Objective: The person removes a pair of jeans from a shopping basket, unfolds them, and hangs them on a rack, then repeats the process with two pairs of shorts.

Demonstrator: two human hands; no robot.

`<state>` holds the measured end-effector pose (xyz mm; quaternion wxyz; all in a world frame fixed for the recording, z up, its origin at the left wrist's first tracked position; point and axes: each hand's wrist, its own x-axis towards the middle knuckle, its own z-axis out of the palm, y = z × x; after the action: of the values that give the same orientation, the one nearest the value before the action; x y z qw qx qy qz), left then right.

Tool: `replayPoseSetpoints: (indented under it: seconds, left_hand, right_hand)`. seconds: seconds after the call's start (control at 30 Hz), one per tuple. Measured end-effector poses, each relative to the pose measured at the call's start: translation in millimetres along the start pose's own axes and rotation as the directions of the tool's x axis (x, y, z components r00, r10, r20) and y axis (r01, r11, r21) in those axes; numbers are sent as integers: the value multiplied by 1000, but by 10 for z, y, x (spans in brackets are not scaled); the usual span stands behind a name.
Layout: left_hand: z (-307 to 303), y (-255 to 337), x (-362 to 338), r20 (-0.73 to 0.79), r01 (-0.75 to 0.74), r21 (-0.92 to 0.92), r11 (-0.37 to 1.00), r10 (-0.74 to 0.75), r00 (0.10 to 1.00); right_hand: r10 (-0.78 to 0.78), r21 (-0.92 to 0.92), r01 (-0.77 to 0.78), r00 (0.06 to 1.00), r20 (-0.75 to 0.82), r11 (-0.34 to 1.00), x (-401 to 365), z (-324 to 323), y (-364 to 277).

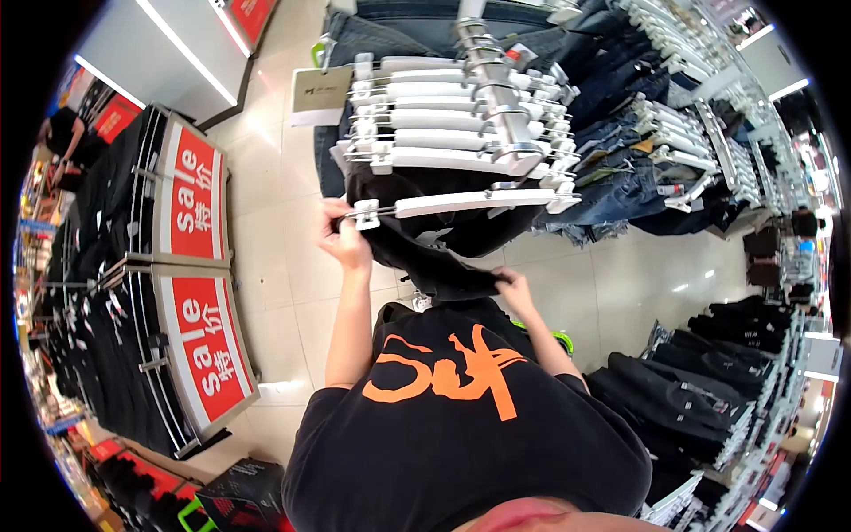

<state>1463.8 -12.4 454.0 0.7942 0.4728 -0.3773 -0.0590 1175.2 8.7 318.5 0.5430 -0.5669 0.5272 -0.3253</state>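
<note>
Landmark: chrome rail (503, 111) of white hangers. Black garment (443, 273) hangs below rail's near end on front hanger (474, 202). Left grip (344, 238): closed around that hanger's clip end. Right grip (517, 293): closed on garment's edge. Pale tiled floor (277, 306) beneath rail; sale signs (195, 197) left of it, jeans (612, 182) right.

One bare left hand (344, 238), one bare right hand (512, 291), one black cloth garment (443, 273).
One white plastic clip hanger (470, 204) is in front; several white hangers (439, 138) behind crowd past counting. Two red-and-white rectangular sale signs (197, 199), one black T-shirt (461, 452), one black plastic basket (244, 486).
</note>
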Motion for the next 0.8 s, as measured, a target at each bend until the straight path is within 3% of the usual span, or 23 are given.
replayPoseSetpoints:
  seconds: [0.17, 0.23, 0.3, 0.5, 0.6, 0.63, 0.7, 0.8]
  left_hand:
    - [-54, 33, 129, 78, -52, 102, 993, 44, 996]
    - [-66, 24, 161, 107, -52, 103, 993, 40, 993]
    - [-123, -33, 185, 125, -3, 99, 995, -9, 992]
    - [-264, 15, 256, 225, 131, 195, 972, -174, 959]
    - [-56, 430, 180, 171, -94, 367, 926, 33, 985]
    - [-60, 522, 150, 203, -265, 423, 866, 195, 960]
    - [63, 797, 76, 416, -560, 401, 725, 400, 817]
    - [591, 1091, -176, 753, -622, 1, 783, 409, 515]
  right_hand:
    - [-149, -57, 138, 940, -308, 989, 346, -575, -775]
    - [-38, -66, 16, 937, -347, 998, 398, -693, -1117]
    - [-153, 184, 246, 899, -412, 952, 500, -635, -1249]
    - [-201, 108, 271, 881, -429, 957, 512, -631, -1389]
    - [-238, 72, 311, 840, -487, 948, 564, -592, -1401]
    - [-231, 60, 297, 841, -489, 953, 557, -587, -1405]
    - [-206, 124, 303, 846, -492, 945, 515, -566, -1427]
    - [-233, 165, 349, 844, -483, 923, 415, -549, -1397]
